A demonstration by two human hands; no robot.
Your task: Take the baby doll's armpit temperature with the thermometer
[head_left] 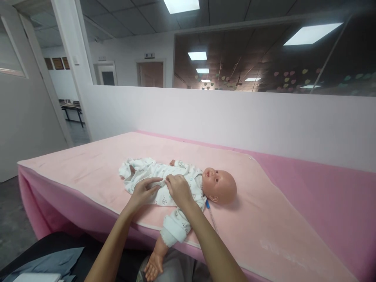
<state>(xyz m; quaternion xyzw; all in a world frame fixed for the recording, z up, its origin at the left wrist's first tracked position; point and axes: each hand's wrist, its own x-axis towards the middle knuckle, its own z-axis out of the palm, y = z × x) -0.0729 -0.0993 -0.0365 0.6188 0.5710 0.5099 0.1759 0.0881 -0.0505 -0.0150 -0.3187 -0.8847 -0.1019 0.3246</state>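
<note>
A baby doll [221,186] lies on its back, its head to the right, dressed in a white patterned baby outfit [164,200]. At the front of the outfit, my left hand [143,192] pinches the cloth between thumb and fingers. Close beside it, my right hand [178,189] is closed on the same front edge, its fingertips partly hidden. One doll arm [158,256], its sleeve bunched up, hangs over the table's near edge below my right forearm. By the doll's shoulder rests a thin, blue-tipped stick [212,217] that resembles a thermometer.
A light pink mat [264,227] covers the table over a darker pink cloth [320,196]. Behind it stands a white half wall [223,117] with a window above. At far left is a door [26,105]. A white object [38,277] sits at the lower left.
</note>
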